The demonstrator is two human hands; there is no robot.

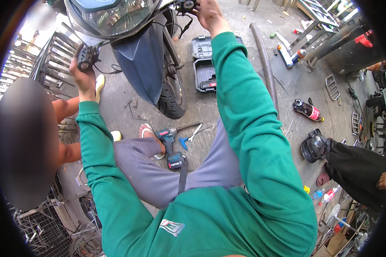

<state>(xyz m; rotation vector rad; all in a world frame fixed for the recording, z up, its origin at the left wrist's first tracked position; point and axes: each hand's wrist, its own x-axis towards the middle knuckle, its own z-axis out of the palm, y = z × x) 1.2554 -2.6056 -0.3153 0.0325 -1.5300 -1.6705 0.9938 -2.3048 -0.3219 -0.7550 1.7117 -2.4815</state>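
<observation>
My left hand point(85, 78) is raised at the left of the motorcycle's front, gripping a small black auxiliary lamp point(86, 59) from below and behind. A thin black cable runs from that lamp toward the motorcycle. On the other side, my right hand point(210, 18) reaches forward and holds a second black lamp point(186, 5) with a round lens, cut off by the top edge. Its fingertips are partly hidden. Between the two lamps stands the motorcycle, showing its headlight point(125, 19), dark front fender point(139, 62) and front wheel point(172, 100).
Between my feet lie a cordless impact wrench point(169, 143), a spanner point(196, 132) and a blue-handled tool point(183, 142). An opened tool case point(205, 77), metal pipe point(263, 64), spray cans point(285, 55), cola bottle point(309, 110) and black helmet point(314, 145) are rightward. People are at both sides.
</observation>
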